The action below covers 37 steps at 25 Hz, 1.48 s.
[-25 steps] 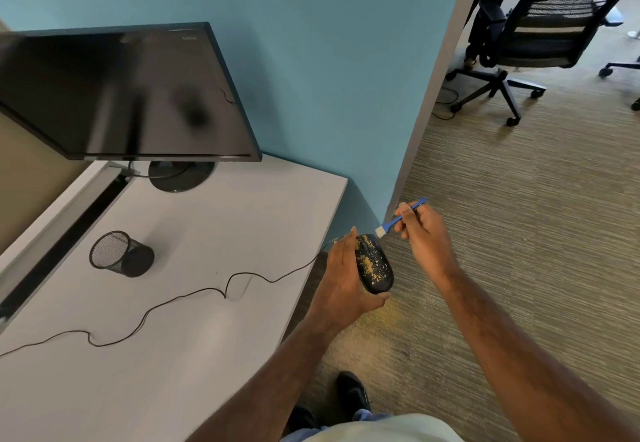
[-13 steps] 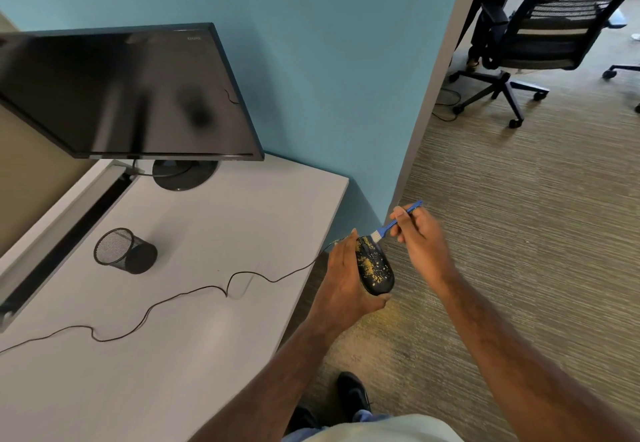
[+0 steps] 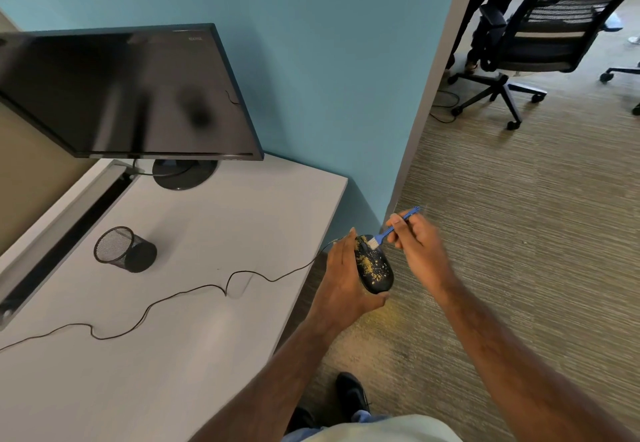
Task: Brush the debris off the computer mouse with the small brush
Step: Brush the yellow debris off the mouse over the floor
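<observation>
On mouse (image 3: 374, 266) now, brush bristles (image 3: 375, 242)

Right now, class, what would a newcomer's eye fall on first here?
The black mouse, speckled with yellow debris, is held in the left hand off the desk's edge, above the carpet. The right hand sets a small blue brush on the mouse's far end. Behind, a dark monitor dominates the white desk.

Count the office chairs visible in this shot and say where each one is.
2, perhaps more out of frame. One mesh-backed office chair stands on the carpet at top right, beyond the blue wall. Only the wheeled base of a second shows at the far right edge.
</observation>
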### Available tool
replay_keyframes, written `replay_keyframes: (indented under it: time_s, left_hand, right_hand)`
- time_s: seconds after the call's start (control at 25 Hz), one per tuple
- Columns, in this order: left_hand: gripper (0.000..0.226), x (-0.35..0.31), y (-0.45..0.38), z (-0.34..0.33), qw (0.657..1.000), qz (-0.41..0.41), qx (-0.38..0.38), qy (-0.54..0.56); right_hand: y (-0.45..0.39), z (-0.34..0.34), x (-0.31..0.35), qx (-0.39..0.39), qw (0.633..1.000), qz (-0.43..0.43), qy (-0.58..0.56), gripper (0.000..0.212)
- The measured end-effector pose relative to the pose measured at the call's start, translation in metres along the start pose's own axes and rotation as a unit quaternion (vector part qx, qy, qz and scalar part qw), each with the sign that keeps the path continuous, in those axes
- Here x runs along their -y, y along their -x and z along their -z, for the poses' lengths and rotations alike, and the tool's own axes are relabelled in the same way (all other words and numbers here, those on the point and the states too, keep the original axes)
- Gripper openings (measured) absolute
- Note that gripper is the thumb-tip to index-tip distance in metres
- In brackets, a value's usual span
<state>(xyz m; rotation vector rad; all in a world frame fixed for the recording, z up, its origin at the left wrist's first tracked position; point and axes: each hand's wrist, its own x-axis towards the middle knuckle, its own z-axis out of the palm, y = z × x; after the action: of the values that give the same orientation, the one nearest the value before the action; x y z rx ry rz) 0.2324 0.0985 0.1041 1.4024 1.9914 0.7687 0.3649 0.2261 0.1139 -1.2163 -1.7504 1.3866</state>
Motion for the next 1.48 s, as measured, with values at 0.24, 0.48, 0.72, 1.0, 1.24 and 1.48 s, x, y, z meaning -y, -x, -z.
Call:
replay_keyframes:
  time_s: [0.24,0.48,0.72,1.0,1.24,1.48]
  left_hand:
    - [0.133,0.000,0.001,0.001,1.000,0.003,-0.002,0.002]
    - [0.129,-0.001,0.003,0.000,1.000,-0.006,-0.006,-0.005]
    - [0.131,0.000,0.002,-0.001,1.000,-0.006,-0.008,-0.007]
    - [0.131,0.001,0.003,0.000,1.000,-0.015,-0.004,-0.005]
    - [0.131,0.003,0.003,-0.002,1.000,-0.021,-0.009,-0.005]
    - [0.131,0.004,0.003,-0.004,0.999,-0.031,-0.023,-0.008]
  right_hand:
    - [-0.006,0.009,0.005,-0.019,1.000,-0.010,-0.019,0.029]
    - [0.003,-0.006,0.002,0.003,1.000,0.008,0.000,0.027]
    - [0.002,-0.001,0.002,-0.028,1.000,0.007,-0.009,0.031]
    - [0.002,0.003,-0.006,-0.040,0.999,-0.004,0.018,0.033]
    - [0.001,0.002,0.000,-0.040,0.999,0.009,-0.005,0.032]
    - [-0.002,-0.002,-0.001,-0.047,0.999,-0.001,0.002,0.034]
